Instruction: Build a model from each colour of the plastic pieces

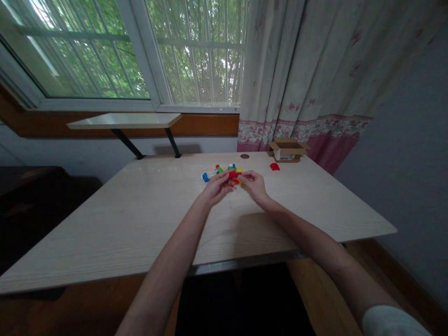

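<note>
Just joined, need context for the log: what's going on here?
A person works with both bare hands at a table. The left hand holds a red piece, and the right hand's fingertips are close beside it. Small coloured pieces lie just beyond; a separate red item lies near an open cardboard box.
</note>
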Demonstrator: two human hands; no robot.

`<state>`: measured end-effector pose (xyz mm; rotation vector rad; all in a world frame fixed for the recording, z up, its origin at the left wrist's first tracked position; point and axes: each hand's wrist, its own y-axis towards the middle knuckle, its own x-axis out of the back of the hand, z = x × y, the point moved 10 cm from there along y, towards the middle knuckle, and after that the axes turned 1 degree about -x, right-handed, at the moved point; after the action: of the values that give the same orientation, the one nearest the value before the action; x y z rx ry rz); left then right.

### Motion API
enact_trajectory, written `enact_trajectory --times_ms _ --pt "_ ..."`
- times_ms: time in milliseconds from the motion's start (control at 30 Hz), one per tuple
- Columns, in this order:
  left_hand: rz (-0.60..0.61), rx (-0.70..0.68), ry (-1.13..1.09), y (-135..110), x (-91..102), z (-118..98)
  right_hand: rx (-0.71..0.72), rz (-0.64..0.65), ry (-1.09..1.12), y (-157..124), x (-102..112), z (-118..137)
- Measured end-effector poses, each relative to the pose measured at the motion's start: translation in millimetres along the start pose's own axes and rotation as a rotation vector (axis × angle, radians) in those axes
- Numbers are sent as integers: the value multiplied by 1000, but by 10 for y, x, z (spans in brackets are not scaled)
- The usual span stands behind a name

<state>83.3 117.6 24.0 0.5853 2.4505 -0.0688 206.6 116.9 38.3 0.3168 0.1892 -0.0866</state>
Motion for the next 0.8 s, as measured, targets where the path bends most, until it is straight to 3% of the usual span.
enact_trajectory --times_ms 433,800 --pt "-83 -37 -8 11 64 -33 32 14 8 42 11 -47" --pt "-81 -61 24 8 52 -53 22 59 -6 26 -24 -42"
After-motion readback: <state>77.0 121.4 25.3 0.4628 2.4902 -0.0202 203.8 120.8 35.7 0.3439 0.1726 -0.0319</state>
